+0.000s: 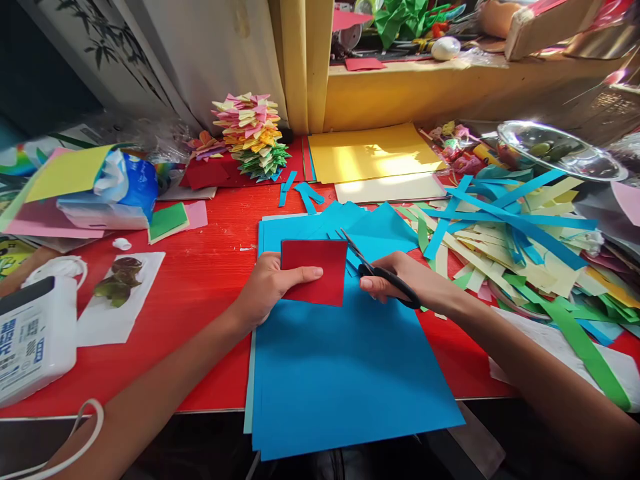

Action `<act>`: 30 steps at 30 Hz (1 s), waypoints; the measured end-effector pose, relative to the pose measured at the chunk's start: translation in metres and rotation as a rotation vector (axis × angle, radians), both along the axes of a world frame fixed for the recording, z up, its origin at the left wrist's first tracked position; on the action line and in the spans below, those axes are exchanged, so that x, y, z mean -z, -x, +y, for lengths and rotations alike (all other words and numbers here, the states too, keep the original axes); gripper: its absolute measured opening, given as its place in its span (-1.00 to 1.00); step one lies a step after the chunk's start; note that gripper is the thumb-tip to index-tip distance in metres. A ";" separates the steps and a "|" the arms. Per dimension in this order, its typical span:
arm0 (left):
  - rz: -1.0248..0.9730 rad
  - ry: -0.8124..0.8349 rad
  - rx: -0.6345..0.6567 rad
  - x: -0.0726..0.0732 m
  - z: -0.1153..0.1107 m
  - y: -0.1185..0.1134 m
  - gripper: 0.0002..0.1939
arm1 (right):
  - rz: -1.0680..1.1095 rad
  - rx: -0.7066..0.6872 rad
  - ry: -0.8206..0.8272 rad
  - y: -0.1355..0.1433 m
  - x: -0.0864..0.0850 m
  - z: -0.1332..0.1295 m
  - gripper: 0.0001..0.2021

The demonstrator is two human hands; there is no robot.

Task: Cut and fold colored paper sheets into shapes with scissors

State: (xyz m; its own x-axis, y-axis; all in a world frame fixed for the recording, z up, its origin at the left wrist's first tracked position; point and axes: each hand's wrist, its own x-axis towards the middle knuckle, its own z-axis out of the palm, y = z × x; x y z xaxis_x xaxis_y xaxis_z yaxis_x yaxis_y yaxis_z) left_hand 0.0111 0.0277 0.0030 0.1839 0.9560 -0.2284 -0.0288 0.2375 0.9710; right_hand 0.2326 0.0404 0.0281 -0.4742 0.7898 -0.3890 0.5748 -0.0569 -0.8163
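Observation:
My left hand (273,283) pinches a red paper square (320,270) at its left side, thumb on top. In my right hand (397,277) is a pair of black-handled scissors (367,263); the blades point up and left and lie just beside the square's right edge. Whether they touch the paper I cannot tell. Both hands are above large blue sheets (350,373) stacked on the red table (210,253). Smaller blue pieces (387,230) lie beyond the red square.
Paper strips (500,247) are heaped at the right, below a shiny metal bowl (560,150). Behind are yellow sheets (370,153) and a folded-paper stack (253,137). At the left are a tissue pack (137,187) and a white box (37,340).

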 end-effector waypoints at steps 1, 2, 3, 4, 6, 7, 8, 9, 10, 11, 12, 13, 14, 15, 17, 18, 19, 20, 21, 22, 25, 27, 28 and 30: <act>0.005 0.002 0.001 0.000 0.000 0.000 -0.84 | -0.001 -0.002 0.000 0.000 0.000 0.000 -0.50; 0.009 0.005 0.001 0.000 0.000 0.000 -0.84 | -0.004 -0.003 0.003 0.000 -0.001 0.000 -0.49; 0.010 0.007 0.001 0.001 0.000 0.000 -0.84 | -0.010 -0.005 0.008 0.000 -0.001 0.000 -0.49; 0.009 0.009 0.000 0.001 0.000 0.000 -0.83 | -0.015 -0.005 0.013 0.000 -0.001 0.000 -0.49; 0.005 0.014 -0.003 0.000 0.000 0.000 -0.82 | -0.023 -0.007 0.022 -0.001 -0.001 0.001 -0.50; 0.003 0.017 -0.001 0.000 0.000 0.000 -0.83 | -0.028 -0.004 0.024 -0.001 -0.001 0.001 -0.50; 0.006 0.020 0.001 -0.001 0.001 0.000 -0.84 | -0.032 0.001 0.025 -0.001 -0.002 0.001 -0.50; 0.012 0.020 0.003 -0.001 0.001 0.001 -0.85 | -0.036 0.006 0.024 -0.001 -0.002 0.001 -0.50; 0.020 0.016 0.004 -0.002 0.001 0.001 -0.86 | -0.039 0.009 0.023 -0.001 -0.003 0.001 -0.50; 0.030 0.009 0.005 -0.003 0.001 0.002 -0.86 | -0.042 0.010 0.022 -0.002 -0.003 0.001 -0.49; 0.039 0.004 0.009 -0.003 0.002 0.003 -0.86 | -0.043 0.009 0.020 -0.002 -0.004 0.000 -0.49; 0.044 0.003 0.015 -0.004 0.002 0.004 -0.86 | -0.046 0.006 0.020 -0.002 -0.004 0.000 -0.48; 0.044 0.008 0.026 -0.005 0.003 0.005 -0.86 | -0.050 0.001 0.018 -0.002 -0.004 0.000 -0.48; 0.040 0.018 0.041 -0.006 0.004 0.006 -0.86 | -0.054 -0.004 0.016 -0.003 -0.004 0.000 -0.47; 0.033 0.046 0.068 -0.007 0.006 0.007 -0.87 | -0.060 -0.015 0.014 -0.003 -0.003 0.000 -0.47; 0.033 0.053 0.077 -0.008 0.007 0.008 -0.88 | -0.061 -0.019 0.014 -0.004 -0.003 0.000 -0.47; 0.035 0.054 0.083 -0.008 0.008 0.009 -0.87 | -0.061 -0.022 0.016 -0.004 -0.002 0.000 -0.47; 0.037 0.053 0.089 -0.009 0.009 0.009 -0.87 | -0.060 -0.022 0.018 -0.004 -0.002 0.000 -0.47; 0.039 0.051 0.096 -0.010 0.010 0.010 -0.86 | -0.060 -0.020 0.021 -0.003 -0.001 0.000 -0.47; 0.042 0.050 0.102 -0.011 0.010 0.011 -0.85 | -0.061 -0.017 0.023 -0.003 -0.001 0.000 -0.46; 0.066 0.051 0.116 -0.014 0.012 0.013 -0.82 | -0.061 -0.011 0.024 -0.001 -0.001 0.000 -0.44; 0.083 0.046 0.131 -0.016 0.013 0.015 -0.82 | -0.059 -0.015 0.029 0.000 -0.001 -0.001 -0.44; 0.092 0.044 0.140 -0.017 0.014 0.016 -0.83 | -0.056 -0.019 0.032 0.001 -0.001 -0.001 -0.44; 0.114 0.042 0.151 -0.017 0.016 0.019 -0.84 | -0.046 -0.028 0.041 0.001 0.000 -0.001 -0.45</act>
State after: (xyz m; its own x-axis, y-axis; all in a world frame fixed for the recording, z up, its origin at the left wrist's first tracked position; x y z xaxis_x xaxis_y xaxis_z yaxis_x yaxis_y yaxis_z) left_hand -0.0079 0.0436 0.0199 0.2947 0.9090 -0.2948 0.1201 0.2708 0.9551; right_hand 0.2315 0.0391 0.0285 -0.4770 0.7592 -0.4428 0.6133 -0.0733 -0.7864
